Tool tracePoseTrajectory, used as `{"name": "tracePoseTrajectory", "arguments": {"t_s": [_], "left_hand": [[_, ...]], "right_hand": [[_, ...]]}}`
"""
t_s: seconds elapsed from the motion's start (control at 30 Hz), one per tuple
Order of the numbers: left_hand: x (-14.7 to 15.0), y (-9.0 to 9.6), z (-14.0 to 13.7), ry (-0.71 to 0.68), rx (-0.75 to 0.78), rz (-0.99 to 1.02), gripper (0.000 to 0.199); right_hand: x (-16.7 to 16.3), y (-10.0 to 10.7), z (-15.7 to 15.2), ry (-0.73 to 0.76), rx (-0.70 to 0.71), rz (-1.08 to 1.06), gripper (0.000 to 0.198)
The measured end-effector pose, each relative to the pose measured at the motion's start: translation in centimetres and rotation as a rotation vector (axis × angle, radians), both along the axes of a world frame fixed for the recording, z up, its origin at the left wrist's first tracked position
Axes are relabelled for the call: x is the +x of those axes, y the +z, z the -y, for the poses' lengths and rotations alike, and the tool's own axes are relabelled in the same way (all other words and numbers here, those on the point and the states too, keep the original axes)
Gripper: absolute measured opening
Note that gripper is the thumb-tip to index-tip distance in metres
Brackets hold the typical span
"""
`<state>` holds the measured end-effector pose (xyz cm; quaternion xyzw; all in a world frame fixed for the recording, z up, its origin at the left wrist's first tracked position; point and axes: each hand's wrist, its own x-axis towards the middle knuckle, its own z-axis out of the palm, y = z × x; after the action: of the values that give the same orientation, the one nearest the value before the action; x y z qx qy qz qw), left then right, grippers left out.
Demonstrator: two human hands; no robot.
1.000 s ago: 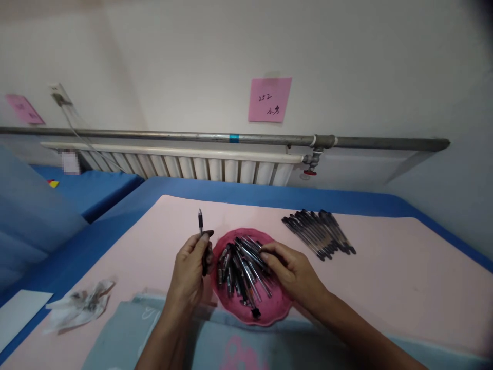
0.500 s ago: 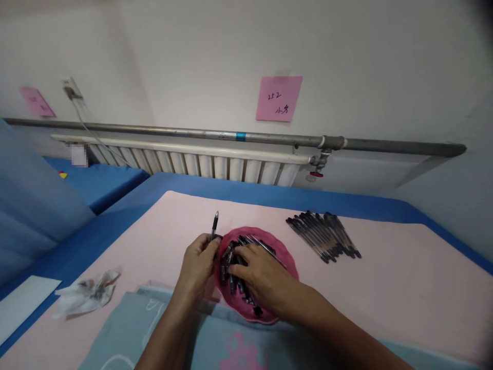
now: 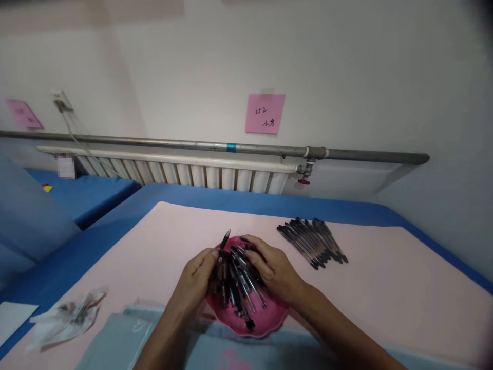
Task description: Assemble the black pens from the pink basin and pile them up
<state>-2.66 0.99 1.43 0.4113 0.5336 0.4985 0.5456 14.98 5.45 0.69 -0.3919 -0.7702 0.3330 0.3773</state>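
A pink scalloped bowl (image 3: 275, 314) sits in front of me, heaped with dark and clear pens (image 3: 239, 282). At its left side my left hand (image 3: 198, 272) is closed on a black-gripped pen (image 3: 225, 239) whose tip points up and away. That hand also rests against the bowl's left edge. My right hand (image 3: 275, 267) curls over the far right part of the bowl, thumb and fingers around pens there; its fingertips are partly hidden. Beyond the bowl to the right, a row of dark-capped pens (image 3: 311, 242) lies side by side on the pink table cover (image 3: 365, 288).
A crumpled, stained tissue (image 3: 71, 316) lies at the left, near a white sheet (image 3: 13, 321). Grey-blue cloth (image 3: 115, 339) covers the near edge. Behind the blue table border (image 3: 250, 199) are a radiator (image 3: 196, 174), a pipe (image 3: 173, 144) and a pink note (image 3: 265, 114) on the wall.
My right hand has shifted from over the bowl's middle to its upper right side, uncovering more pens. The pen in my left hand has tilted to the right. The camera view has shifted slightly.
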Motion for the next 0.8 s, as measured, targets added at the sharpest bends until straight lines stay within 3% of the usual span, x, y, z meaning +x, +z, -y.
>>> {"name": "tracePoseTrajectory", "arguments": {"t_s": [0.13, 0.4, 0.53, 0.8], "left_hand": [[0.0, -0.3, 0.1, -0.128, -0.012, 0.013, 0.027], [-0.8, -0.5, 0.0, -0.226, 0.009, -0.083, 0.024], [-0.9, -0.3, 0.0, -0.248, 0.047, -0.098, 0.021], [-1.1, 0.2, 0.3, -0.296, -0.019, -0.108, 0.018]], "right_hand": [[1.2, -0.4, -0.6, -0.077, -0.247, -0.204, 0.020], [2.0, 0.6, -0.8, -0.057, -0.386, -0.355, 0.016], [2.3, 0.9, -0.7, 0.020, -0.368, -0.323, 0.015], [2.8, 1.7, -0.4, 0.045, -0.264, -0.277, 0.011]]}}
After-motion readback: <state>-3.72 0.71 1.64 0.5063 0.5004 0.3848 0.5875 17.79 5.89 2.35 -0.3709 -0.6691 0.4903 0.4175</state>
